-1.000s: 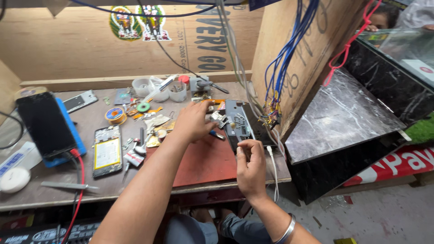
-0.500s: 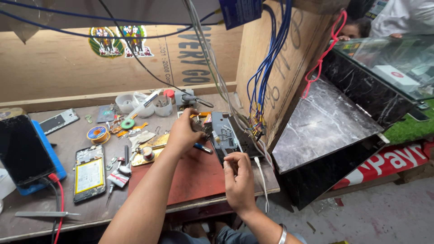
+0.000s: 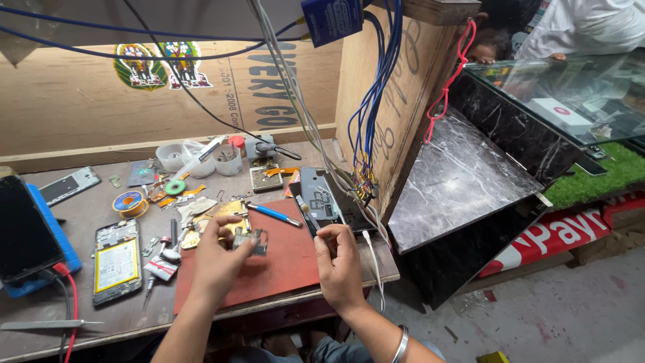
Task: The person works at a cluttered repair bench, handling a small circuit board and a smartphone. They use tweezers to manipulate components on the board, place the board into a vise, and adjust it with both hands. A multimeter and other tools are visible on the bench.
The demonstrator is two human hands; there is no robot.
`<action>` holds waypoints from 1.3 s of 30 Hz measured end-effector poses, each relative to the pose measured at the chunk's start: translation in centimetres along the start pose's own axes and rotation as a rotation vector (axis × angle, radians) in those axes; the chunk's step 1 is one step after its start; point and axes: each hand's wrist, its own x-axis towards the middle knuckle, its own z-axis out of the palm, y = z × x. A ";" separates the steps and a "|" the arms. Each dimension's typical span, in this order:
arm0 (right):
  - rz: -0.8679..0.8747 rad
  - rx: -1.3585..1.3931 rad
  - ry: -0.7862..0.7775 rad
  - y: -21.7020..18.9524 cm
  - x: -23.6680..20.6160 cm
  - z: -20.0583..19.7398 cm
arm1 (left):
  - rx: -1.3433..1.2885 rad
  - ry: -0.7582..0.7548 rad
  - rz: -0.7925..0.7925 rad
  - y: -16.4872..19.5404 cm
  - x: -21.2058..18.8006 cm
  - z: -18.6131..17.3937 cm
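Observation:
My left hand (image 3: 216, 259) holds a small metal phone part (image 3: 250, 239) above the red work mat (image 3: 269, 269), pinched between thumb and fingers. Just to its right, my right hand (image 3: 339, 259) has its fingers closed on a thin tool (image 3: 308, 214) whose tip points up toward an opened phone back (image 3: 318, 193). A blue-handled screwdriver (image 3: 274, 214) lies on the mat's far edge.
An opened phone with a yellow battery (image 3: 116, 261) lies at left, a dark phone on a blue stand (image 3: 27, 238) further left. Solder spool (image 3: 129, 203), small cups (image 3: 228, 161) and scattered parts sit behind. Hanging wires (image 3: 366, 121) and a wooden panel stand right; tweezers (image 3: 47, 325) lie near the front edge.
My left hand has pulled back from the parts at the rear of the mat toward me, now holding the small metal part. My right hand has stayed near the opened phone.

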 end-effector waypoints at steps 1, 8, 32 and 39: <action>0.009 0.008 -0.007 0.0 -0.1 0.0 | 0.026 0.006 0.010 -0.2 -0.6 -0.2; 0.058 0.028 -0.023 -0.3 -0.2 0.1 | 0.433 0.060 0.182 1.8 -3.0 -1.1; 0.097 -0.106 -0.290 -2.1 -0.1 0.8 | 0.916 0.127 0.222 4.5 -5.1 -0.7; -0.213 -0.448 -0.439 -4.5 0.7 1.6 | 0.801 0.111 0.427 2.6 -4.7 -1.0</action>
